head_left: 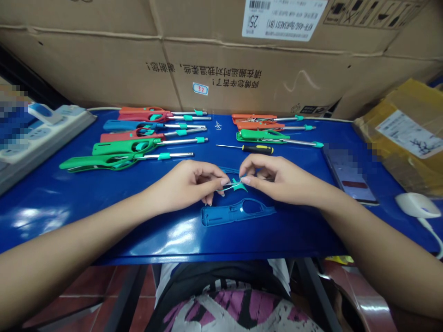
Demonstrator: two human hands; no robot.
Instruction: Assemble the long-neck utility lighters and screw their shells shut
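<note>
Both hands meet over the middle of the blue table. My left hand (pixel 200 182) is closed, thumb and index finger pinching one end of a thin white wire (pixel 227 187). My right hand (pixel 268 177) pinches the wire's other side between thumb and fingertip. A teal trigger piece (pixel 239 186) shows just between and below the fingertips; whether it is held or hangs on the wire I cannot tell. Nearer me lies an opened blue lighter shell half (pixel 221 215), its inside facing up. Behind the fingers, another blue shell part (pixel 228 170) is partly hidden.
Several long-nosed lighters (pixel 126 146) lie in a row at left, and three more (pixel 263 135) at right. Below those is a yellow-black screwdriver (pixel 258 149). A phone (pixel 351 177), white charger (pixel 418 205), parcel (pixel 408 124) and power strip (pixel 41 133) flank the work area. A cardboard box (pixel 114 69) stands behind.
</note>
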